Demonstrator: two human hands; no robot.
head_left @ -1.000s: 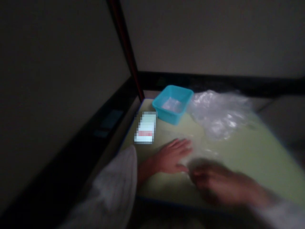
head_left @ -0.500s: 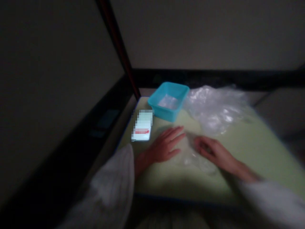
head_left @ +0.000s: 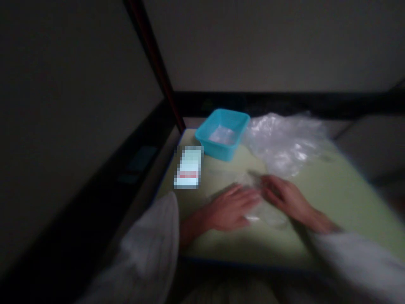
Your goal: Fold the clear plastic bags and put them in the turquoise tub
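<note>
A clear plastic bag (head_left: 274, 217) lies on the pale green tabletop (head_left: 221, 245), its outline faint in the dim light. My left hand (head_left: 232, 207) rests flat over the bag's left part, fingers stretched to the right and slightly blurred. At the bag's upper right, my right hand (head_left: 283, 194) has its fingers curled together in a pinch on the bag's edge; the fingertips are partly hidden. The two hands are close to each other.
Behind my hands stands a turquoise plastic basket (head_left: 218, 151) with clear plastic inside. A heap of crumpled clear plastic bags (head_left: 284, 141) lies to its right. A lit phone (head_left: 189, 166) lies near the left edge. Walls border the table's back and left.
My left hand has moved right and toward me, onto the plastic bag and nearer the right hand. My right hand has shifted only slightly, its fingers still pinched.
</note>
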